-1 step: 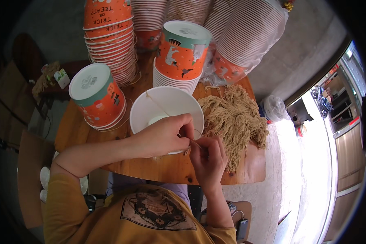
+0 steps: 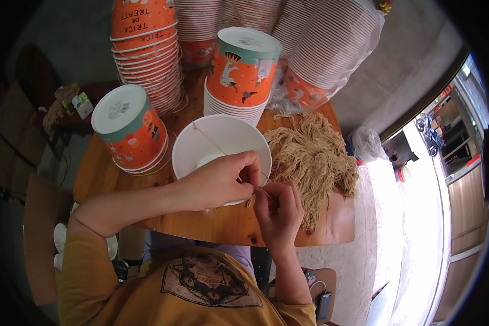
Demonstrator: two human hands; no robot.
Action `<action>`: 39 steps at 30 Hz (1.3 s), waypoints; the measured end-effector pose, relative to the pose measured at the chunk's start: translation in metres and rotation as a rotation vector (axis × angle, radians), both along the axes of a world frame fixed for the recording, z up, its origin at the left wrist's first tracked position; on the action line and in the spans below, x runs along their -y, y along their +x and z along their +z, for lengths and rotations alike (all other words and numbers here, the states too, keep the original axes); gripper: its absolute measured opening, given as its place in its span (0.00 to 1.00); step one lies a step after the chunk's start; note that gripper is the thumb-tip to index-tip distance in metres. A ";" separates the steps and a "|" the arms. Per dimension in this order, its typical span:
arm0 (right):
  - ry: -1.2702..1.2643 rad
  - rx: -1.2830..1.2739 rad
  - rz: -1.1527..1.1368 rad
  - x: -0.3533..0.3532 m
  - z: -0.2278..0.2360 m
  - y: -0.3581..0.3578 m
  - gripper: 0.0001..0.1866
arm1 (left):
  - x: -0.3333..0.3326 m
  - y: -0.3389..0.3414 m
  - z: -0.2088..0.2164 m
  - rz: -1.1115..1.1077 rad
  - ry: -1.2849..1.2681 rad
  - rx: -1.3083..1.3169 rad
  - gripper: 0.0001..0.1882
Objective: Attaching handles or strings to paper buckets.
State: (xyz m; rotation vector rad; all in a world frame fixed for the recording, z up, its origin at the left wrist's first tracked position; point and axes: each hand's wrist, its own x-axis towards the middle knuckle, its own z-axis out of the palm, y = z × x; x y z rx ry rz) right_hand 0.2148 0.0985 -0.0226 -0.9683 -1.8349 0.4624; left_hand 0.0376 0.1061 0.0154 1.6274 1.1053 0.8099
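A white-lined paper bucket (image 2: 223, 129) stands mouth up on the wooden table before me. A thin tan cord (image 2: 209, 138) runs from its far rim down across the inside. My left hand (image 2: 220, 182) reaches over the bucket, its thumb and fingers pinched on the cord at the near right rim. Right beside it, my right hand (image 2: 279, 209) is closed with the fingertips on the same cord. The two hands almost touch, and they hide the near rim and the knot area, if any.
A heap of tan cords (image 2: 312, 163) lies to the right. Upturned orange buckets (image 2: 138, 133) sit at the left, with taller stacks (image 2: 146, 60) behind. A central stack (image 2: 242, 76) stands just beyond the bucket; plastic-wrapped stacks (image 2: 331, 46) fill the back of the table (image 2: 174, 223).
The white-lined bucket has shifted very slightly to the left. Both hands keep nearly the same place and grip.
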 end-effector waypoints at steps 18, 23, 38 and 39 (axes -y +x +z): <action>-0.771 -0.691 0.259 0.004 0.005 0.017 0.07 | -0.004 0.007 0.001 -0.012 -0.279 0.290 0.12; -0.330 -0.389 0.135 0.003 -0.013 0.016 0.06 | -0.003 0.009 0.002 0.000 -0.261 0.276 0.12; -0.340 -0.354 0.099 0.001 -0.013 0.008 0.03 | 0.005 0.009 0.001 -0.037 0.007 0.180 0.15; -0.409 -0.412 0.119 0.001 -0.015 0.008 0.04 | 0.005 0.009 0.002 -0.039 -0.008 0.180 0.16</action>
